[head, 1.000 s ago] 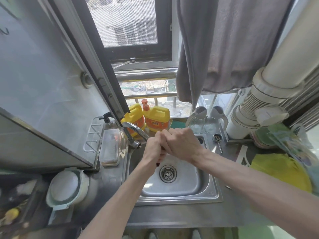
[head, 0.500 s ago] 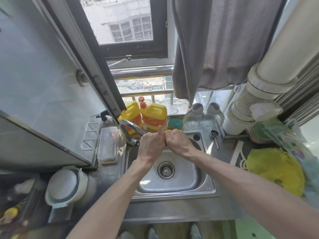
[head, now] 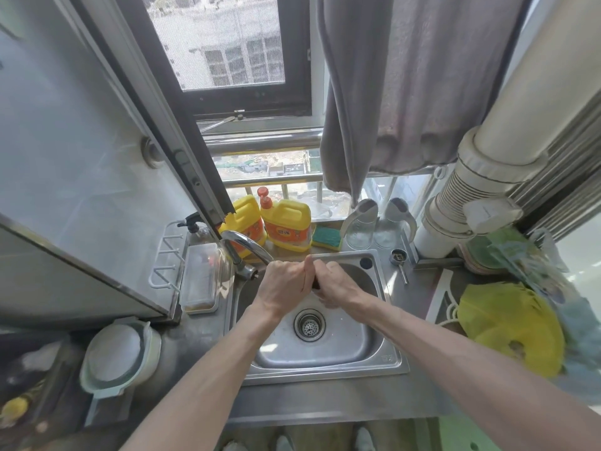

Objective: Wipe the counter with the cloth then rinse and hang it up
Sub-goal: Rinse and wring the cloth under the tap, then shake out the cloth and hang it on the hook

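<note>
Over the steel sink [head: 351, 348], a left hand [head: 283, 286] and right hand [head: 340, 288] clench together around a dark, mostly hidden cloth [head: 315, 284]; two yellow detergent bottles [head: 286, 222] stand behind the sink, a grey towel [head: 406, 92] hangs above.

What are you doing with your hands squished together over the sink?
A person stands at the steel sink, holding both hands tight together just under the faucet. The left hand and right hand grip a small dark cloth, and only a sliver of it shows between them. It looks like rinsing or wringing, though no running water can be seen. A grey towel hangs above by the window.
</note>
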### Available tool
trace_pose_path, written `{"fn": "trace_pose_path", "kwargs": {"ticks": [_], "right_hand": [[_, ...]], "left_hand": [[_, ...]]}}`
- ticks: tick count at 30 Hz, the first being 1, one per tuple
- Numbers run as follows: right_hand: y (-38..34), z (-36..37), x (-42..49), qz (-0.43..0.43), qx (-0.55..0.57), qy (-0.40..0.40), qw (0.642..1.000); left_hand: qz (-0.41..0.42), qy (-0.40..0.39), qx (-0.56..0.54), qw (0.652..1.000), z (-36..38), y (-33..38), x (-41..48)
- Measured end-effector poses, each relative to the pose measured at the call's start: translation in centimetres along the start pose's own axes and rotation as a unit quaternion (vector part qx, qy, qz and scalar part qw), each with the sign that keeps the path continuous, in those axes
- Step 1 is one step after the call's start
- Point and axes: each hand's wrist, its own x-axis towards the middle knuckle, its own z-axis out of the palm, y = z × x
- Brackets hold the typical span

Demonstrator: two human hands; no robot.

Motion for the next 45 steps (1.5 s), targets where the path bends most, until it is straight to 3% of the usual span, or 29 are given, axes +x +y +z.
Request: {"fn": "trace_pose_path", "kwargs": {"ticks": [6, 9, 11, 13, 15, 19, 26, 29, 35, 38, 41, 43, 45], "right_hand": [[0.7, 0.8, -0.8, 0.052, 0.077, -0.019, 0.995], [0.3, 0.5, -0.8, 0.060, 0.060, -0.005, 0.996], [-0.1, -0.1, -0.8, 0.053, 0.039, -0.005, 0.998], [0.0, -0.6, -0.8, 0.037, 0.039, -0.010, 0.999], [0.4, -1.2, -0.6, 0.003, 0.070, -0.005, 0.998], [0.4, -2.2, -0.8, -0.039, 0.099, -0.001, 0.994], [-0.5, -2.6, -1.4, -0.046, 0.082, 0.015, 0.995], [-0.8, -2.5, -1.9, -0.058, 0.046, -0.011, 0.997], [-1.1, -1.9, -2.6, -0.125, -0.119, -0.036, 0.984], [-1.5, -2.0, -2.7, -0.142, -0.054, -0.017, 0.988], [-2.3, -2.0, -3.2, -0.142, 0.011, -0.061, 0.988], [-2.5, -1.7, -3.4, -0.171, -0.044, -0.066, 0.982], [-2.2, -1.4, -2.8, -0.207, -0.114, -0.012, 0.972]], "left_hand": [[0.024, -0.021, -0.014, 0.999, -0.7, 0.4, -0.7], [-0.083, -0.103, -0.084, 0.988, -1.0, 0.6, -0.5], [-0.172, -0.151, -0.198, 0.953, -1.3, 0.5, -0.4], [-0.242, -0.193, -0.316, 0.897, -1.6, -0.1, -0.7], [-0.257, -0.228, -0.382, 0.858, -2.3, -1.2, -1.3], [-0.212, -0.267, -0.337, 0.878, -3.8, -3.3, -2.7], [-0.256, -0.181, -0.351, 0.882, -5.8, -2.8, -3.0], [-0.270, -0.128, -0.341, 0.891, -6.4, -2.0, -2.9], [-0.304, -0.123, -0.293, 0.898, -7.2, -1.3, -2.4], [-0.301, -0.082, -0.277, 0.909, -7.9, -1.1, -1.9], [-0.288, -0.059, -0.261, 0.919, -8.3, -0.9, -1.5], [-0.289, -0.066, -0.259, 0.919, -8.3, -0.2, -1.2], [-0.291, -0.067, -0.247, 0.922, -8.0, 0.2, -1.2]]}}
